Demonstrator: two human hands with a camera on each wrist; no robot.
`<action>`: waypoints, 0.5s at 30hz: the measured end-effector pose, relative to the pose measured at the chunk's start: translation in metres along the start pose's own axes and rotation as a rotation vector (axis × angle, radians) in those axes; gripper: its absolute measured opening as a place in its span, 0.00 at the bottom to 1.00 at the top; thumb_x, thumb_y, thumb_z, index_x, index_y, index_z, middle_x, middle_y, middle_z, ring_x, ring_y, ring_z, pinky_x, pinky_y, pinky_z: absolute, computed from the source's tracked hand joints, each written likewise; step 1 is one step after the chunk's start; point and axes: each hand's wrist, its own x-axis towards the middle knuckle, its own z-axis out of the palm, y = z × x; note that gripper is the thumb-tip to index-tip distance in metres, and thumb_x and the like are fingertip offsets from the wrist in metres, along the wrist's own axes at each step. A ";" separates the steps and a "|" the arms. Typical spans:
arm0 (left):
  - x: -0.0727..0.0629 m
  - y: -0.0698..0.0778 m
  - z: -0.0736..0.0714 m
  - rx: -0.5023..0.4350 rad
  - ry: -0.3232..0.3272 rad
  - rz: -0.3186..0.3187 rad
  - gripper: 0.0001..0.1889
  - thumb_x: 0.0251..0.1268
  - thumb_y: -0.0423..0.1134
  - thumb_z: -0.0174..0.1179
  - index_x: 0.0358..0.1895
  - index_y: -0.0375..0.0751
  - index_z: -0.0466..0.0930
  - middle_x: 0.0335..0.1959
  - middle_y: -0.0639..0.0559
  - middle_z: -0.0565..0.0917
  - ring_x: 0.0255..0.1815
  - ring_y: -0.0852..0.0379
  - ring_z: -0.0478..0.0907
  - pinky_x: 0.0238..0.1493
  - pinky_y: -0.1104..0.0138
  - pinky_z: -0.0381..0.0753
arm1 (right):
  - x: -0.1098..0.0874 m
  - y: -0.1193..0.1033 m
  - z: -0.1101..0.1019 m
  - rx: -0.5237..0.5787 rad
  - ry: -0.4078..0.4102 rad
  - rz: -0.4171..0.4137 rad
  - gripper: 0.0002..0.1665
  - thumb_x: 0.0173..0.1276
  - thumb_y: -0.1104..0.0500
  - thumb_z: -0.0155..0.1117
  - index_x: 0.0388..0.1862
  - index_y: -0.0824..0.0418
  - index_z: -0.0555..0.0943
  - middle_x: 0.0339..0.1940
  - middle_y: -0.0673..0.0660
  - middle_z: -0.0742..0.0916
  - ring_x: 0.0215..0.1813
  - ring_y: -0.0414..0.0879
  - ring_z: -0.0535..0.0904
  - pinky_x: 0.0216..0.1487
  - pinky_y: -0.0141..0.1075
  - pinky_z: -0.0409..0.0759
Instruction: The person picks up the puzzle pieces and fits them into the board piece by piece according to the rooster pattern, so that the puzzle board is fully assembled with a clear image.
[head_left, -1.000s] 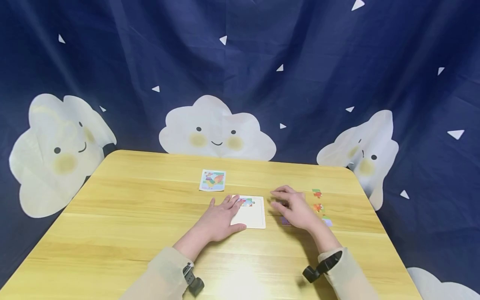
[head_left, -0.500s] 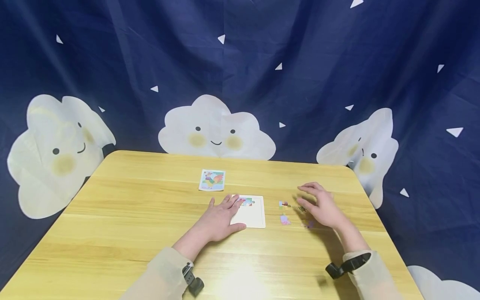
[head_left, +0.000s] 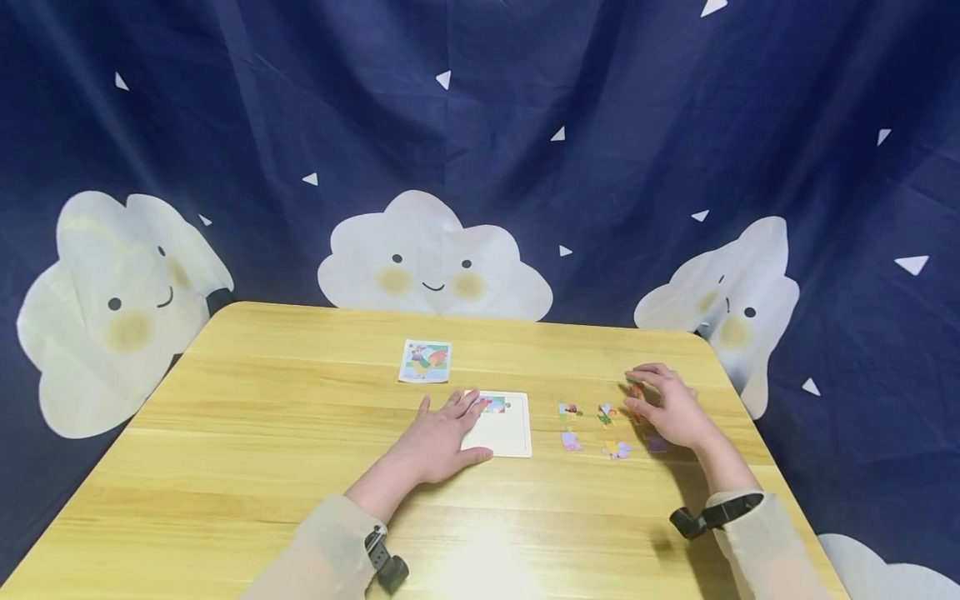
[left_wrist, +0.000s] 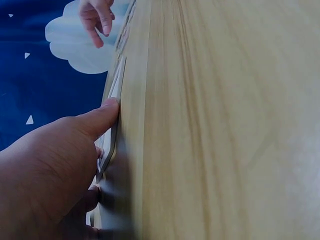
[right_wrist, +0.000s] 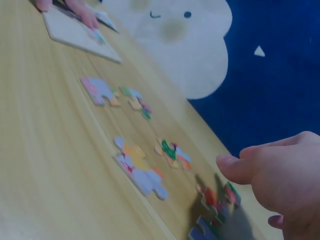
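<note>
My left hand [head_left: 442, 440] lies with spread fingers on the left side of a white square puzzle board [head_left: 501, 435]. Its thumb [left_wrist: 102, 117] touches the board's near edge in the left wrist view. Along the board's top sits a joined strip of colourful puzzle pieces [head_left: 495, 405], partly under the fingertips. My right hand [head_left: 671, 408] hovers above the rightmost loose pieces, fingers loosely bent, holding nothing that I can see. Beneath it are a red-orange puzzle piece [right_wrist: 207, 196] and a purple-blue puzzle piece [head_left: 657, 444], partly hidden in the head view.
Several loose puzzle pieces lie right of the board, among them a pink-lilac piece [head_left: 571, 441] and a yellow-lilac piece [head_left: 617, 450]. A printed picture card [head_left: 425, 361] lies behind the board. A dark blue curtain [head_left: 480, 150] with clouds hangs behind the wooden table [head_left: 300, 417].
My right hand has moved rightward from beside the board, across the loose pieces, to the rightmost ones, uncovering those on the left. My left hand has stayed on the board.
</note>
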 end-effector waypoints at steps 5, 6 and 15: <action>0.000 -0.001 -0.001 -0.009 0.001 0.002 0.46 0.77 0.70 0.51 0.86 0.45 0.57 0.86 0.46 0.54 0.85 0.41 0.51 0.76 0.28 0.48 | 0.005 0.012 -0.001 -0.026 -0.017 0.021 0.25 0.76 0.63 0.70 0.68 0.72 0.80 0.67 0.70 0.78 0.68 0.74 0.69 0.55 0.77 0.54; 0.000 -0.001 -0.001 -0.010 0.001 0.003 0.46 0.77 0.70 0.51 0.86 0.45 0.57 0.86 0.46 0.54 0.85 0.41 0.51 0.76 0.28 0.48 | 0.006 0.014 -0.002 -0.034 -0.017 0.025 0.25 0.75 0.63 0.70 0.68 0.71 0.80 0.66 0.70 0.79 0.68 0.74 0.69 0.55 0.79 0.54; -0.001 0.002 -0.002 -0.020 -0.006 -0.009 0.46 0.76 0.70 0.52 0.86 0.45 0.57 0.86 0.47 0.54 0.85 0.41 0.51 0.76 0.28 0.47 | 0.014 0.026 -0.005 -0.041 -0.036 0.054 0.21 0.73 0.67 0.70 0.63 0.70 0.83 0.59 0.68 0.83 0.59 0.70 0.79 0.57 0.77 0.58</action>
